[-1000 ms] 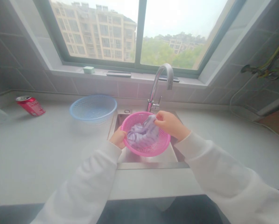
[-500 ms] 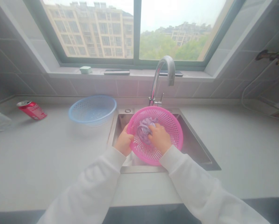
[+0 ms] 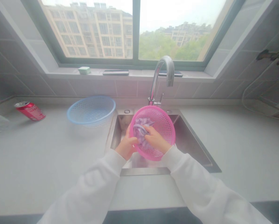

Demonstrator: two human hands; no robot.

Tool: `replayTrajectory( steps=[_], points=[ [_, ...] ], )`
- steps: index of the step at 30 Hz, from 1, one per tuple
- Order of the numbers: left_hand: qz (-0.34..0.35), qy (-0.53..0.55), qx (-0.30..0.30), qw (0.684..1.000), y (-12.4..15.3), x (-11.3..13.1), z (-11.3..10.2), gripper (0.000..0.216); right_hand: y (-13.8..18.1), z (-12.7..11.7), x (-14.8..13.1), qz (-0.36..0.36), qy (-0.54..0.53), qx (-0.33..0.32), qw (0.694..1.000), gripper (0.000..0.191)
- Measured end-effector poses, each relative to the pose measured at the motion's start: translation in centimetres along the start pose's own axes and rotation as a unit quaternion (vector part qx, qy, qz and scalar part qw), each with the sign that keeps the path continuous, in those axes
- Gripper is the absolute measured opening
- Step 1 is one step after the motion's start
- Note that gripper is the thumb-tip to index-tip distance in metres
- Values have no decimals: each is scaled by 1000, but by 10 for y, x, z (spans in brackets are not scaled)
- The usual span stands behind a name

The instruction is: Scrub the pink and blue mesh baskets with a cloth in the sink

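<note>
A pink perforated basket (image 3: 164, 123) is tilted toward me over the steel sink (image 3: 191, 146). My left hand (image 3: 126, 146) is closed on its left rim. My right hand (image 3: 156, 141) is inside the basket, fingers closed on a crumpled lilac cloth (image 3: 139, 129) pressed against the basket's inner wall. Both arms wear white sleeves.
A chrome tap (image 3: 163, 73) arches over the sink's back edge. A blue perforated basket (image 3: 91, 110) stands on the counter left of the sink. A red drink can (image 3: 30, 110) lies on its side far left. A green sponge (image 3: 84, 70) and flat dark objects sit on the window sill.
The pink basket has tipped more upright and turned toward me. My right hand with the cloth has shifted left inside it, closer to my left hand.
</note>
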State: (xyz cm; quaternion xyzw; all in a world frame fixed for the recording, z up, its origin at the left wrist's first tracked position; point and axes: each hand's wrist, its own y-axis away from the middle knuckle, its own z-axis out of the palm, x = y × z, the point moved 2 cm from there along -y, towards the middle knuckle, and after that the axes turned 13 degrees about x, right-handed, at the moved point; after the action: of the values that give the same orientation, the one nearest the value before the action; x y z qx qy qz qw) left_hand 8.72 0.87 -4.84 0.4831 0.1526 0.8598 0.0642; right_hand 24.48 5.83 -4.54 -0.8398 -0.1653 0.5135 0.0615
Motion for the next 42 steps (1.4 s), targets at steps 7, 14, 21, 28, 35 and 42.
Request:
replayTrajectory(
  steps=[7, 14, 21, 28, 35, 42],
  points=[
    [9, -2, 35, 999, -2, 5, -7, 100, 9, 9, -22, -24, -14, -149, 988, 18],
    [8, -40, 17, 999, 2, 1, 5, 112, 5, 9, -10, 80, -28, -4, 996, 10],
    [-15, -74, -85, 993, 8, -5, 14, 115, -11, 0, 6, 209, -474, 164, 840, 46],
    [38, -36, -78, 996, 0, -16, 10, 116, 0, 6, -17, 212, -404, 4, 890, 40],
    [85, -14, -31, 996, 4, 1, 8, 132, 0, -7, -13, 189, -206, -82, 957, 25],
    [101, -72, -116, 986, -2, -5, 15, 124, -12, -7, -5, 213, -463, 75, 857, 46]
  ],
)
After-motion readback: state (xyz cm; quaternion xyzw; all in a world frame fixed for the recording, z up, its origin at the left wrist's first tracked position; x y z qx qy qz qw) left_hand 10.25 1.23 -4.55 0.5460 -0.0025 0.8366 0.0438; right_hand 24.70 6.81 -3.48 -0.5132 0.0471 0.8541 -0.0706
